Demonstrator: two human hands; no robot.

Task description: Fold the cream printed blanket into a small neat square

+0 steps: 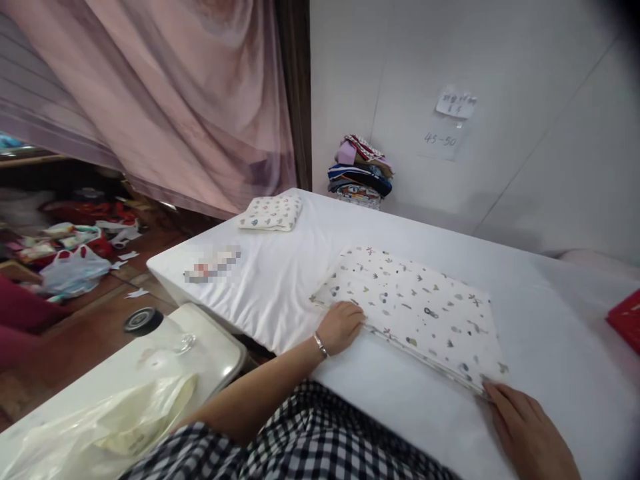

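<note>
A white cloth (415,307) printed with small plants and rainbows lies folded into a rough rectangle on the white-covered table (565,313). My left hand (343,327), with a silver bracelet at its wrist, is closed on the near edge of the cloth, towards its left corner. At the near right corner, my right hand (525,423) pinches the same edge, its fingertips partly hidden by the fabric. The layers show along this near edge, which runs between both hands. Farther back on the left sits another folded printed cloth (273,213).
A pile of folded clothes (360,175) stands by the wall behind the table. A blurred-out item (213,264) lies near the table's left end. The side table (220,333) holds a clear jar with a black lid (143,321) and a plastic bag (125,413). A red object (625,320) is at right.
</note>
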